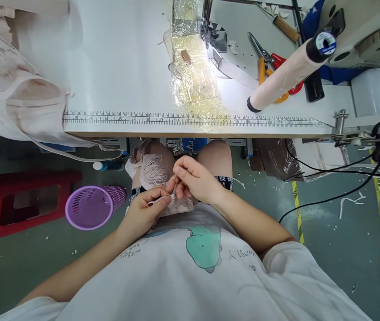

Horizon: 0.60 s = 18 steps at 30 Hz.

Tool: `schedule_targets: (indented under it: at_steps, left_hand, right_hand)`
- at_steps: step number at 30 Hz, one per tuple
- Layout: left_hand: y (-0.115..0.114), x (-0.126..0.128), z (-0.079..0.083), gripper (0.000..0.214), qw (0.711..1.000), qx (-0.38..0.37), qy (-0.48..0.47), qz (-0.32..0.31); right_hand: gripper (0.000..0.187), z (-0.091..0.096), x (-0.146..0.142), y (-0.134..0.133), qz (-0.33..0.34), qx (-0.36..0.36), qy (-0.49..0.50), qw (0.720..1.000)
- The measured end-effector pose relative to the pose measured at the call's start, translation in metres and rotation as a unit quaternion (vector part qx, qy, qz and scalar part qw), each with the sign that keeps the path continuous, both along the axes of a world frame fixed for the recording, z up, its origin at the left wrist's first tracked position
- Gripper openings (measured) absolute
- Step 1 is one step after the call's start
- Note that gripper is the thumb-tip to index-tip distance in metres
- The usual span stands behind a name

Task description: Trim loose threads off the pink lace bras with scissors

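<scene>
Lay at the centre of the frame, over the lap and below the counter [119, 67] edge: one piece of pale lace [180, 206], with a lace-covered cup [154, 170] just beside, up and to the left. Was clamped at an edge between thumb and fingers of the left hand [151, 203]. Listed next, just to the right: right hand [194, 178], thumb and forefinger together at the tips; could not tell what, if anything, was between them. Seemed fine, close-fingered work; called, in judgement, for a firm left pinch near the working spot, lace kept flat but not stretched, and small, even movements by the right fingertips so as not to snag the mesh. Hidden: the spot between the hands, and any join between lace and cup. Cut off: pale garments [36, 113] at the left edge, sewing machine [373, 26] at upper right. Too small to make out: any needle or thread.
</scene>
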<state>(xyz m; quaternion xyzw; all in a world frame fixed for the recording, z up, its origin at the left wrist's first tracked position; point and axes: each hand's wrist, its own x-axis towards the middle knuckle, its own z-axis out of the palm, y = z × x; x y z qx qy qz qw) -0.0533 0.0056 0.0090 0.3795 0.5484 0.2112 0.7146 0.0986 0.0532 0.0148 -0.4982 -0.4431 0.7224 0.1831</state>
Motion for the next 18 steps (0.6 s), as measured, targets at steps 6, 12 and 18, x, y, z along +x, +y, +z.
schedule_targets:
  at_steps: [6, 12, 18]
  left_hand:
    - [-0.001, -0.004, -0.003, 0.019, 1.0, 0.002, -0.014, 0.022]
    - [-0.001, -0.005, -0.004, 0.017, 0.999, -0.005, -0.007, 0.048]
    - [0.0, -0.002, -0.005, 0.014, 0.998, -0.015, -0.009, 0.059]
  right_hand:
    - [0.016, 0.012, 0.027, 0.004, -0.101, 0.178, -0.088, 0.975]
    - [0.014, 0.054, 0.068, 0.001, -0.23, 0.391, -0.238, 0.859]
    - [0.012, 0.059, 0.074, -0.013, -0.206, 0.398, -0.328, 0.831]
